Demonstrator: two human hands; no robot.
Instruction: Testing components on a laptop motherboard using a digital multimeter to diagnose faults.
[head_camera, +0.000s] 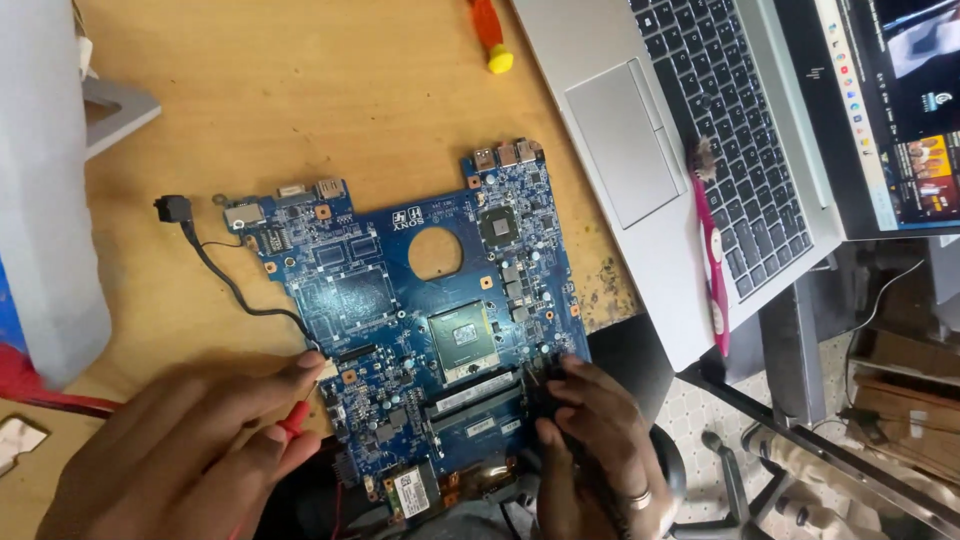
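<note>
Currently 2 probes are on the board (400, 300), 1 per hand. Left hand (190, 450) pinches a red probe (296, 418), tip at the white connector on the board's 9 o'clock edge. Right hand (590, 450) is clenched round a black probe (545, 395), tip near the memory slots (475, 405) at 5 o'clock. Judgement: keep both tips steady and square, each on 1 contact only, with wrists resting on the table (300, 90). Board lies flat between the hands, reaching away toward 12 o'clock; a laptop (690, 150) sits at 2 o'clock.

lit laptop screen (900, 110) top right; small white label (411, 492) on the board's lower edge
</note>
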